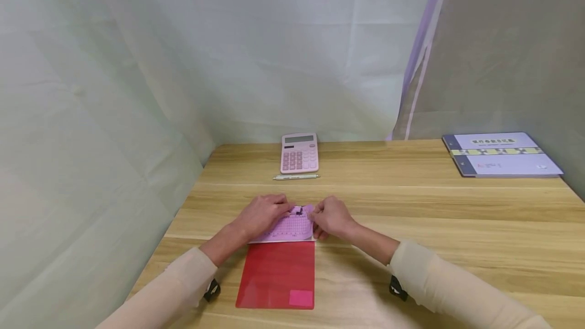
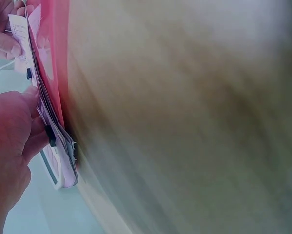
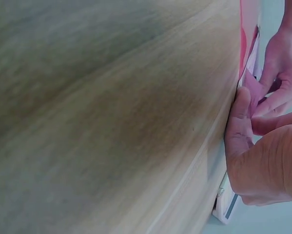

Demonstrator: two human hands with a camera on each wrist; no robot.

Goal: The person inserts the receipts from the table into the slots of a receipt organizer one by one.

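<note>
Purple printed grid forms (image 1: 292, 227), in a stack held by black clips, lie at the upper end of a red translucent cover (image 1: 279, 268). A black clip (image 2: 49, 135) shows on the stack edge in the left wrist view. My left hand (image 1: 265, 213) rests over the upper left of the forms, fingertips pressing near the top edge. My right hand (image 1: 332, 217) pinches the right edge of the top forms between thumb and fingers. In the right wrist view a pink sheet corner (image 3: 253, 90) lifts between the hands.
A pink calculator (image 1: 299, 154) stands beyond the hands, with a pen (image 1: 297, 177) lying just in front of it. At the back right lies a white and dark-blue account book (image 1: 507, 154) with a yellow band. Pale curtains (image 1: 292, 55) hang behind the wooden table (image 1: 457, 207).
</note>
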